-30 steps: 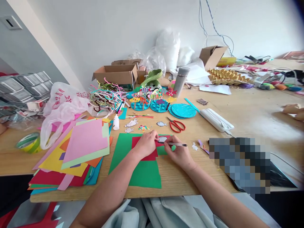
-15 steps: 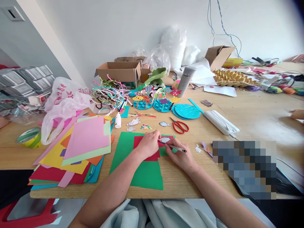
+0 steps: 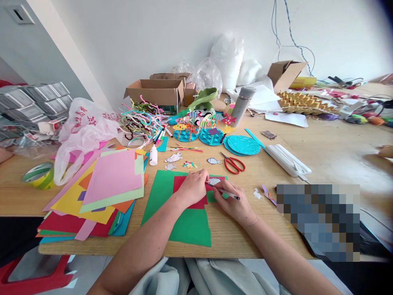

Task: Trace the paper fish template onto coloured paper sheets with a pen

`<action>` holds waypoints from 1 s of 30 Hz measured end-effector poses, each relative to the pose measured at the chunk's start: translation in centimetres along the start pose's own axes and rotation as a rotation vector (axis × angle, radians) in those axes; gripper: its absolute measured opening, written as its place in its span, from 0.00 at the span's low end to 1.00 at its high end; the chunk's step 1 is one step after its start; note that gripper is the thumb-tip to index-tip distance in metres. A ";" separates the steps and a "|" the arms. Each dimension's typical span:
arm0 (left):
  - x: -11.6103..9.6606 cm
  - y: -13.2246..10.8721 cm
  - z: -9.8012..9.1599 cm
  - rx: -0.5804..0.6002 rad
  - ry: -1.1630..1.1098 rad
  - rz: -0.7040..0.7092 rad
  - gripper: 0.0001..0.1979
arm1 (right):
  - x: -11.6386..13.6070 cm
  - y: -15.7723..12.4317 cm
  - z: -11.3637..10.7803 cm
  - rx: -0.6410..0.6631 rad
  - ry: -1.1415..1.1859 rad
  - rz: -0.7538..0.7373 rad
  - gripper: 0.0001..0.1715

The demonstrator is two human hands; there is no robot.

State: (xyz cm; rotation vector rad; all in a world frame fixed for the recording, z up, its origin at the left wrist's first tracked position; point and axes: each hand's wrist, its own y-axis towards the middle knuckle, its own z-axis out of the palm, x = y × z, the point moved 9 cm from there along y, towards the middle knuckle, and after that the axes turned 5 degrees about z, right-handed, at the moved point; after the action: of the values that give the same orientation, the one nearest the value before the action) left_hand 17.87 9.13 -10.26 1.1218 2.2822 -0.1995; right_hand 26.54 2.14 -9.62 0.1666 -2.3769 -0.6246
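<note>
A green paper sheet [image 3: 181, 221] lies near the table's front edge with a red paper piece [image 3: 184, 185] on top of it. My left hand [image 3: 193, 187] rests on the red piece with fingers curled, pressing down a small white paper fish [image 3: 214, 180]. My right hand [image 3: 231, 203] grips a thin pen [image 3: 225, 193] whose tip sits at the fish's edge.
A stack of coloured paper [image 3: 104, 188] lies to the left, beside a white plastic bag [image 3: 81, 135] and a tape roll [image 3: 38, 175]. Red scissors [image 3: 233, 163], a glue bottle [image 3: 153, 155], fish cut-outs, blue discs [image 3: 242, 144], pipe cleaners and cardboard boxes crowd the back. Another person's hand [image 3: 385, 151] shows at the right edge.
The pen has tilted, its rear end dropping lower and closer to my right hand while the tip stays at the fish. The view shifted slightly; both hands stay in place.
</note>
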 end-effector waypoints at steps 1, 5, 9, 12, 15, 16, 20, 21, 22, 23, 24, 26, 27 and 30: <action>-0.1 0.0 0.0 0.002 0.005 0.000 0.14 | 0.1 0.0 0.0 0.000 -0.002 -0.007 0.04; -0.3 0.0 0.0 0.019 0.023 -0.001 0.15 | 0.0 -0.1 0.2 0.015 -0.012 -0.002 0.04; -0.4 0.0 0.0 0.028 0.043 -0.002 0.14 | -0.1 -0.1 0.1 0.014 -0.003 0.014 0.04; -0.5 -0.1 0.0 0.029 0.054 0.008 0.13 | -0.2 0.0 0.0 0.001 0.003 0.035 0.05; -0.7 -0.2 0.0 0.028 0.068 0.021 0.13 | -0.4 0.1 -0.2 -0.006 0.002 0.052 0.06; -0.7 -0.2 0.0 0.028 0.075 0.024 0.14 | -0.5 0.1 -0.2 -0.011 0.000 0.063 0.07; -0.8 -0.1 0.1 0.027 0.099 0.036 0.14 | -1.4 0.1 -0.3 -0.026 0.002 0.129 0.07; -0.8 -0.1 0.2 0.027 0.104 0.041 0.15 | -1.6 0.1 -0.3 -0.028 0.011 0.142 0.07; -0.8 -0.1 0.3 0.027 0.108 0.047 0.15 | -1.8 0.1 -0.3 -0.030 0.026 0.152 0.06; -0.8 -0.1 0.5 0.027 0.112 0.053 0.15 | -1.9 0.1 -0.3 -0.032 0.044 0.158 0.06; -0.7 -0.1 0.6 0.028 0.115 0.058 0.16 | -2.0 0.1 -0.4 -0.040 0.061 0.165 0.06; -0.7 -0.1 0.9 0.033 0.123 0.068 0.17 | -2.1 0.2 -0.6 -0.052 0.088 0.181 0.06; -0.7 -0.1 1.0 0.035 0.127 0.073 0.17 | -2.1 0.3 -0.6 -0.054 0.095 0.192 0.06; -0.8 -0.1 1.2 0.039 0.142 0.089 0.18 | -2.2 0.4 -0.8 -0.049 0.098 0.222 0.05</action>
State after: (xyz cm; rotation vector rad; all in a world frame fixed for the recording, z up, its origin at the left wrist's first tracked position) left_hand 18.73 8.09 -10.85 1.2923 2.3545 -0.1338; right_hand 28.75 2.77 -10.21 -0.0859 -2.2438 -0.5550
